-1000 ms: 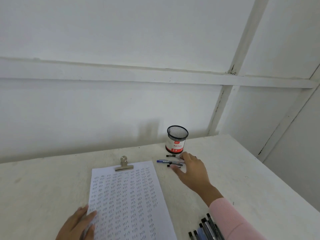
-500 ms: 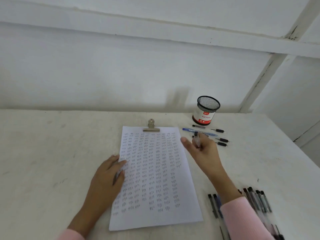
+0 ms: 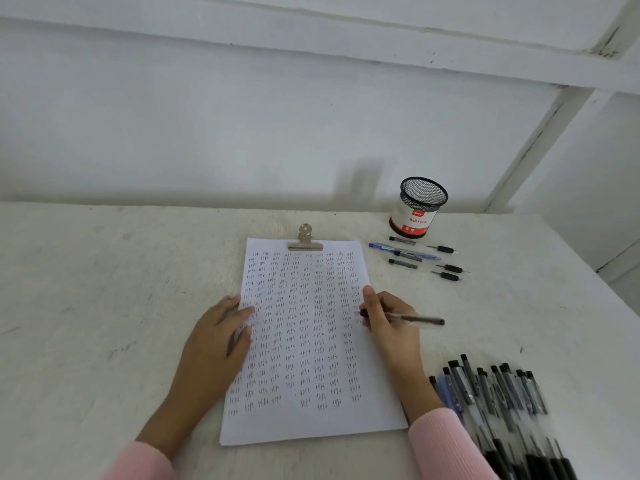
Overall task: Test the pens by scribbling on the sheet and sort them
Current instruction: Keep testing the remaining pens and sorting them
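Your right hand (image 3: 388, 323) grasps a clear-barrelled pen (image 3: 422, 319), with the fingers curled round it near the tip. The tip sits at the right margin of the sheet (image 3: 311, 424), about halfway down, and the dark capped end points off to the right, over the table (image 3: 104, 306). Whether the tip actually touches the paper you cannot tell from this view.

Your left hand (image 3: 214, 344) lies flat on the left edge of the sheet, fingers straight, gripping nothing. The sheet is covered in rows of small handwritten test marks and is held at its top by a metal bulldog clip (image 3: 305, 237).

Behind and to the right of the sheet stands a black mesh pen cup (image 3: 419, 207) with a red and white "Ball Pens" label, close to the white wall (image 3: 242, 116). Just in front of the cup a small group of pens (image 3: 450, 268) lies on the table, among them a blue pen (image 3: 384, 248).

Near your right forearm, well apart from that group, a larger pile of pens (image 3: 498, 389) lies fanned out with the black ends pointing away from you. Pink sleeves (image 3: 446, 445) cover both wrists.
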